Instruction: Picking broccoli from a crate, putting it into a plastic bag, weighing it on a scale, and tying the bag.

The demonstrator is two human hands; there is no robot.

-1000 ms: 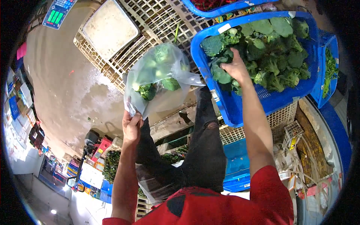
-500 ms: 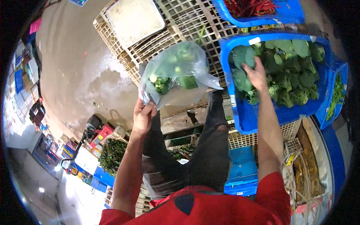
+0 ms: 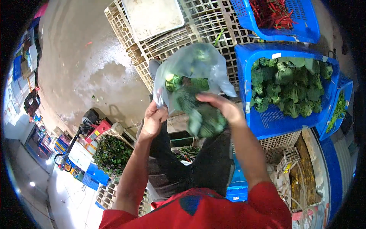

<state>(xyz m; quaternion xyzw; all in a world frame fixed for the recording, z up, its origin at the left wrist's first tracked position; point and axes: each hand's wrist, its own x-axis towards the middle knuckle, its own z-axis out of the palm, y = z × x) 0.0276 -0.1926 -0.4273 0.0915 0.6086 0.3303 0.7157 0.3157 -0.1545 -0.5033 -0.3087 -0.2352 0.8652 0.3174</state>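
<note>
My left hand (image 3: pixel 154 120) pinches the near edge of a clear plastic bag (image 3: pixel 217 65) that has green broccoli heads inside. In front of the bag's mouth, my right hand (image 3: pixel 225 108) grips a large head of broccoli (image 3: pixel 202 118), smeared by motion; its leafy green mass touches or overlaps the bag's opening. Whether it is one head or two pressed together I cannot tell. To the right sits a blue crate (image 3: pixel 263 128) holding several more broccoli heads (image 3: pixel 293 87).
Cream plastic pallets (image 3: pixel 206 23) lie ahead, with a white lid or board (image 3: pixel 152 17) on them. Red chillies (image 3: pixel 272 15) fill a blue basket at the far right. At left are a leafy dark green heap (image 3: pixel 112 154) and wet floor (image 3: pixel 84 57).
My right hand has left the blue crate and come left to the bag with broccoli in its grip. My left hand keeps hold of the bag. The whole view has shifted slightly.
</note>
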